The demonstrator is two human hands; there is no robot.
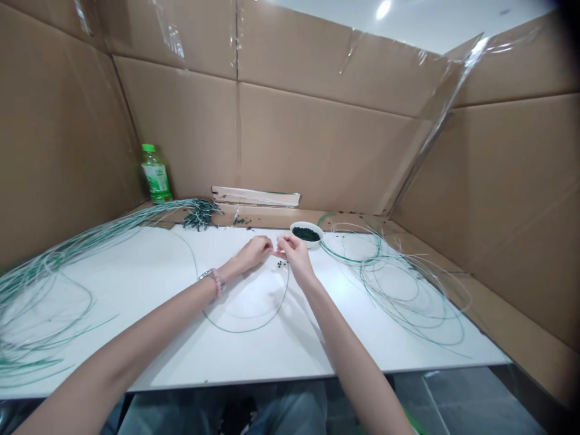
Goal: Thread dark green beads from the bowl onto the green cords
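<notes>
My left hand [257, 250] is closed near the middle of the white board, its fingertips pinched on something too small to make out. Just right of it, almost touching, my right hand [293, 249] is also in a pinch, and what it grips is hidden. A thin green cord [244, 331] loops over the board below both hands, one side rising towards my right hand. Several small dark beads [281, 264] lie under my right hand. Behind that hand stands a white bowl [320, 241] of dark green beads [305, 233].
Coiled thin cords [394, 272] spread over the right of the white board [181, 362]. A long bundle of green cords [58, 257] with dark ends [199, 214] lies left. A green bottle [156, 178] stands at the back left. Cardboard walls [317, 139] enclose the board.
</notes>
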